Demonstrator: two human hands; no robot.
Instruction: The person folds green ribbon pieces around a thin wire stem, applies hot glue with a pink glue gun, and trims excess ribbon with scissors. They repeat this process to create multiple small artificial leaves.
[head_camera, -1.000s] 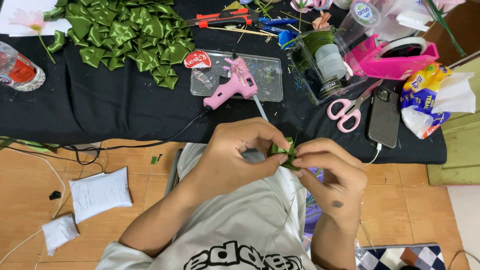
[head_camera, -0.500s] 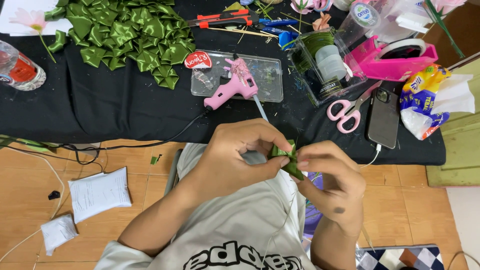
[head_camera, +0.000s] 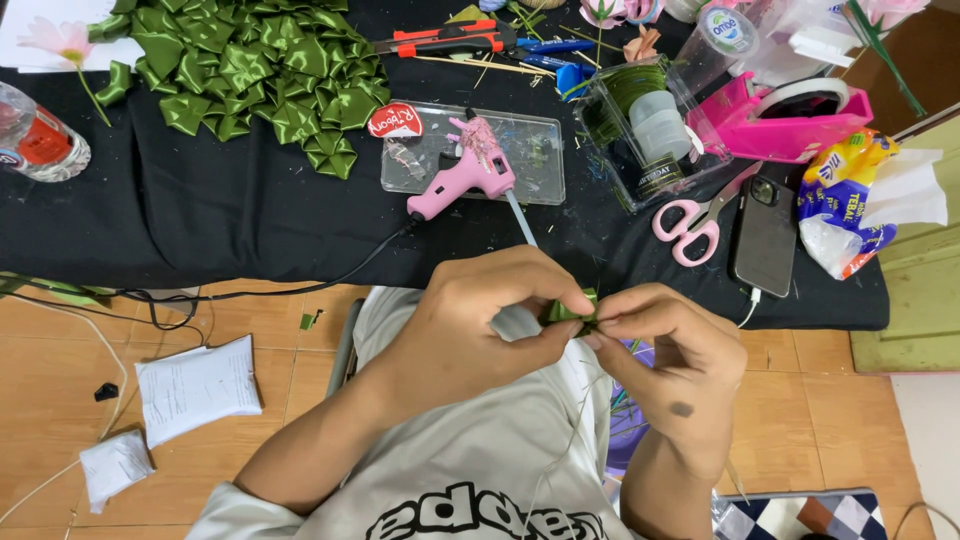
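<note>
Ribbon piece (head_camera: 570, 308): small folded green satin bit, pinched between both hands just over the lap, below the counter (head_camera: 250, 230) edge.
Left hand (head_camera: 470, 325): fingers (head_camera: 570, 298) closed on the ribbon piece from its left side, thumb underneath, fingertips on top.
Right hand (head_camera: 670, 355): fingers (head_camera: 610, 312) also closed, gripping the right side of the same fold; the two sets of fingertips almost touch.
Wire (head_camera: 565, 440): a thin stem trails down from under the fingers across the shirt; whether it is fixed to the ribbon I cannot tell.
Handling: looks very light, soft and limp; the glossy face is likely slippery, and a fold would probably spring open if let go. Not fragile, though it may crease.
Where to hold: best at the pinched base of the fold, between thumb and fingertip pads, not at the loose tips.
Beyond the fingers: pink glue gun (head_camera: 465, 175) on a clear tray (head_camera: 540, 150), nozzle pointing toward the hands.
Further off: heap of finished green leaves (head_camera: 250, 70) up and left of the fingers; scissors (head_camera: 695, 215) and phone (head_camera: 765, 230) up and right.
</note>
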